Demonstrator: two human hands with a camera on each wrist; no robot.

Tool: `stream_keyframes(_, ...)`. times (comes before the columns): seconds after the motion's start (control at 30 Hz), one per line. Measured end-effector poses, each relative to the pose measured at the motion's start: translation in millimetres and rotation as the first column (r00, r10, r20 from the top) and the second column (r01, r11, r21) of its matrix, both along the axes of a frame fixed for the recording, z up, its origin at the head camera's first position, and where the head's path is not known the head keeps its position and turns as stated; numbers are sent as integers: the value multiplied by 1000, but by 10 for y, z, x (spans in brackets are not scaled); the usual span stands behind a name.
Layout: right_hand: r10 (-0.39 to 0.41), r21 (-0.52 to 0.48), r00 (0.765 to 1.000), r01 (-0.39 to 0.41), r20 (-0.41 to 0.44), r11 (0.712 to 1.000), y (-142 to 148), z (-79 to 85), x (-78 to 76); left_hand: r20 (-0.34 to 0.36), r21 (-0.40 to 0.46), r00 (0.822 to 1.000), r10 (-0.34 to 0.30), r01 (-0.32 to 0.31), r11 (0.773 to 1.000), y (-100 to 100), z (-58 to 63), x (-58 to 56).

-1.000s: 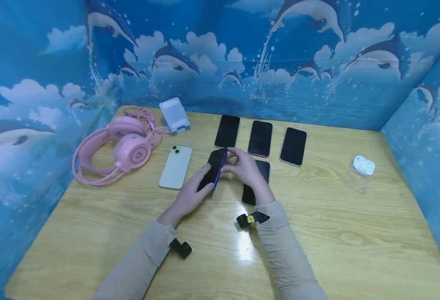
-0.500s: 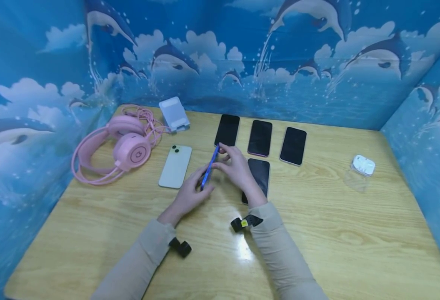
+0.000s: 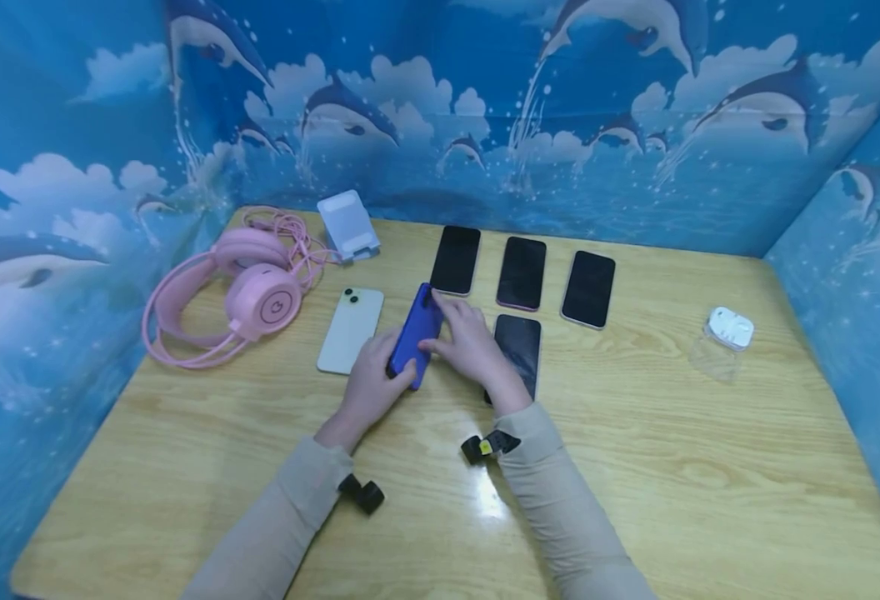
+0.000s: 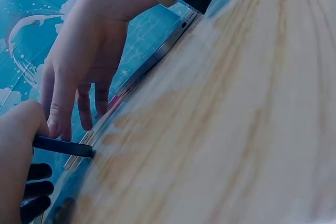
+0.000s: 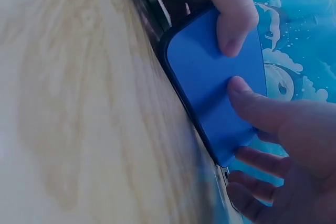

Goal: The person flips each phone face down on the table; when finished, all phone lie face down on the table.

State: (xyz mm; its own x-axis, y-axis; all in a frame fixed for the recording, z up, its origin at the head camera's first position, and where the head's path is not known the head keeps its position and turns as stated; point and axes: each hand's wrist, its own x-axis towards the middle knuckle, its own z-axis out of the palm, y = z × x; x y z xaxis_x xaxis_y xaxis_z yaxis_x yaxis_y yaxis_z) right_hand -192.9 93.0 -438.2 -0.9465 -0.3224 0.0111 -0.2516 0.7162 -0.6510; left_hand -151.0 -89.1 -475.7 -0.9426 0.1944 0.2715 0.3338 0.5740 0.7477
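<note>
A blue-backed smartphone (image 3: 419,329) is held tilted over the middle of the table, its back toward the head camera. My left hand (image 3: 371,383) grips its lower left part, thumb on the blue back and fingers behind. With my right hand (image 3: 473,348) I hold the right side, the thumb pressing on the back. In the right wrist view both thumbs lie on the blue back (image 5: 202,85), close together. Only the phone's thin dark edge (image 4: 65,146) shows in the left wrist view. Under my right wrist lies a black-screened phone (image 3: 521,350), partly covered.
Three phones lie screen up in a row behind: left phone (image 3: 456,259), middle phone (image 3: 521,273), right phone (image 3: 588,289). A pale phone (image 3: 351,331) lies back up beside my left hand. Pink headphones (image 3: 263,300), a white stand (image 3: 347,223) and cased earphones (image 3: 729,328) sit farther out.
The phone in my hands has turned over, from dark screen through its edge to the blue back. My right hand has shifted slightly left with it.
</note>
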Motion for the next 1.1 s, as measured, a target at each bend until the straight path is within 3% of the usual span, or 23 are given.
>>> stream_keyframes(0.17,-14,43,999,12,38,999,5,-1,18,-52,-147,998,41,-48,988,-4,5,7)
stream_keyframes(0.3,-14,73,999,10,43,997,4,-7,30,-105,-199,993,53,-73,977,-3,0,13)
stream_keyframes(0.5,-13,103,998,7,55,995,14,3,39,-22,-179,998,51,-55,982,5,-1,18)
stream_keyframes(0.73,-45,158,996,33,78,987,49,37,25,58,-285,998,39,-21,958,1,-5,6)
stream_keyframes(1.1,-66,214,996,50,67,976,87,45,6,62,-393,998,-5,29,919,-5,-12,-32)
